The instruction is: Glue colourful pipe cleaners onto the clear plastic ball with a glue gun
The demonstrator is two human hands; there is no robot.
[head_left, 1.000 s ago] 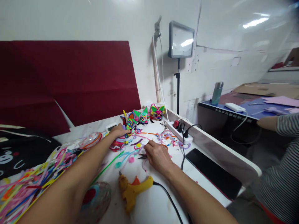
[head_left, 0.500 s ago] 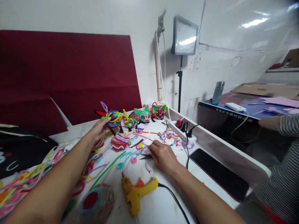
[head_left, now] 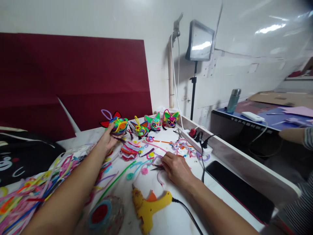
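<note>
My left hand [head_left: 110, 138] grips a round multicoloured craft head [head_left: 119, 125] with red-and-black ears and a purple loop, lifted at the left end of a row. Beside it stand a blue-and-orange-eared head [head_left: 141, 128], a green-and-pink one [head_left: 154, 123] and a green-eared one [head_left: 170, 119]. My right hand [head_left: 174, 166] rests low over the table with its fingers curled on dark-bladed scissors [head_left: 157, 167]; their handles are hidden under it. A striped pink piece [head_left: 130, 150] lies between my hands. The yellow glue gun [head_left: 150, 209] lies nearer to me.
Pipe cleaners [head_left: 26, 202] are heaped at the left. A clear round container [head_left: 106, 215] stands in front. A power strip [head_left: 198, 142] and a black phone [head_left: 239, 191] line the right rim. Another person's arm [head_left: 292, 135] is at the far-right table with a bottle [head_left: 233, 101].
The craft head in my left hand has turned, so both red ears and more of the purple loop show. The view has shifted slightly left. My right hand stays by the scissors.
</note>
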